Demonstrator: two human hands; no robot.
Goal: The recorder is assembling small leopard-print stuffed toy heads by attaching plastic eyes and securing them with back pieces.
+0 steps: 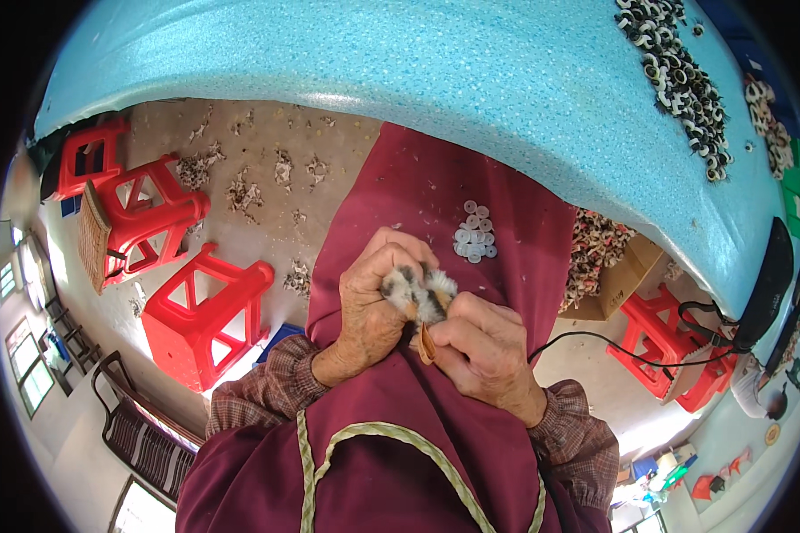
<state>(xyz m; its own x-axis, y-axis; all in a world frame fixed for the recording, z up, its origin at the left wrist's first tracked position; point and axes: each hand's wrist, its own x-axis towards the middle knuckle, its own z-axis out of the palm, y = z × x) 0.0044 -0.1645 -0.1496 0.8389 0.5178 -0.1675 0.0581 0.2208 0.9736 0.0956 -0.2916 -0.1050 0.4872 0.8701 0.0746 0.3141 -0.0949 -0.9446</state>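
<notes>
Above my lap, both hands grip a small fluffy furry piece (415, 291) in grey, black, white and tan. My left hand (370, 298) pinches its left side, the fingers curled over the far edge. My right hand (484, 348) closes on its lower right side. From between the hands sticks out a flat tan leaf-shaped piece (427, 346), next to my right fingers; how it joins the fur is hidden. On the maroon apron (444, 186) over my lap, just beyond my right hand, lies a pile of translucent white plastic discs (475, 233).
A blue speckled table cover (418, 67) spans the far side, with a heap of small black-and-white pieces (680, 89) at right. Red plastic stools (196, 324) stand on the left. Scraps (244, 191) litter the floor. A cardboard box (622, 280) of small pieces and a black cable (587, 334) are at right.
</notes>
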